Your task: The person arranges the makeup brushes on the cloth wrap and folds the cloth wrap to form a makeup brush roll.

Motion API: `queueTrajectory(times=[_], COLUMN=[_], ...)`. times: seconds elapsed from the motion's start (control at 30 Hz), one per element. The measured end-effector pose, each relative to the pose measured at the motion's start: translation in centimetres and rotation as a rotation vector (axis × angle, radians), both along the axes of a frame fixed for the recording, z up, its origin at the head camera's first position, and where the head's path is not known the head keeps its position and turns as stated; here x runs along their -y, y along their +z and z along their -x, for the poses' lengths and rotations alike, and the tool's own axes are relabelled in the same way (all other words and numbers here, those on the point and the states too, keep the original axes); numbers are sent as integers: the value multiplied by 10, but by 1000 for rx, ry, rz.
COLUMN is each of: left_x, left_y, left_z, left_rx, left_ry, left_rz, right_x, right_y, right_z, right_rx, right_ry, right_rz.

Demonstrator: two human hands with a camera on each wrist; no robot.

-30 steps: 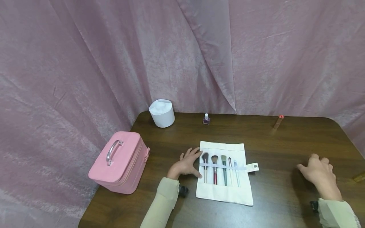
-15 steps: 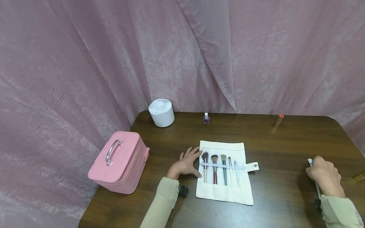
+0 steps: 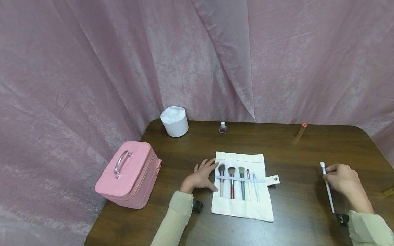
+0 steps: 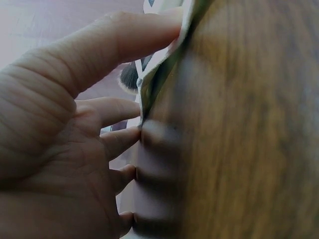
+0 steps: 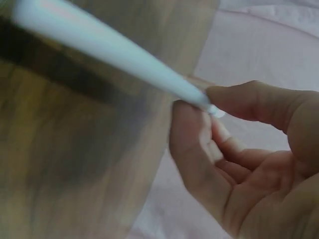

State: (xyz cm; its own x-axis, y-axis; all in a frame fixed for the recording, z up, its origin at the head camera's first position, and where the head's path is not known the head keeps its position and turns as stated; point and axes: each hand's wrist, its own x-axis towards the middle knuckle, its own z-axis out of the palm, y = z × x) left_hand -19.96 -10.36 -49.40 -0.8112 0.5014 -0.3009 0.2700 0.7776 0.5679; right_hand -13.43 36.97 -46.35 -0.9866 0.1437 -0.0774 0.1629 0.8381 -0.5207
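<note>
In the head view, my right hand (image 3: 345, 180) pinches a slim white makeup brush (image 3: 328, 194) between thumb and fingers, over the right side of the table. The right wrist view shows the brush's pale handle (image 5: 114, 50) slanting from the fingertips toward the camera. My left hand (image 3: 199, 178), fingers spread, rests at the left edge of an unrolled white fabric brush roll (image 3: 240, 210). In the left wrist view its thumb (image 4: 129, 37) presses at the cloth's edge. Several makeup brushes lie side by side under the roll's elastic band, a dark-bristled one (image 3: 221, 169) nearest the left hand.
A pink vanity case (image 3: 127, 174) with a metal handle stands at the left. Along the back are a white tissue holder (image 3: 175, 124), a purple nail polish bottle (image 3: 223, 128) and a brown lipstick tube (image 3: 301, 131). A gold-coloured object (image 3: 388, 191) shows at the right edge.
My right hand has reached down, picked up the white makeup brush and drawn it slightly left. The left hand and the brush roll have stayed in place.
</note>
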Motion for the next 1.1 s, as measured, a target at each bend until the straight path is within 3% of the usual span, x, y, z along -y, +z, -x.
queueTrajectory(times=[0.17, 0.37, 0.67, 0.83, 1.1], left_x=[-1, -3, -3, -2, 2], left_y=[-1, 0, -3, -3, -5], left_z=[1, 2, 3, 3, 1], left_rx=[2, 0, 5, 9, -4], left_ry=[-1, -1, 2, 7, 7], left_rz=[2, 0, 0, -14, -7], right_x=[14, 25, 41, 50, 71], right_y=[7, 15, 14, 16, 20], right_z=[0, -1, -3, 2, 13], right_rx=[-117, -187, -256, -302, -385], right_ry=[-46, -61, -79, -65, -97], right_rz=[35, 75, 319, 564, 1144])
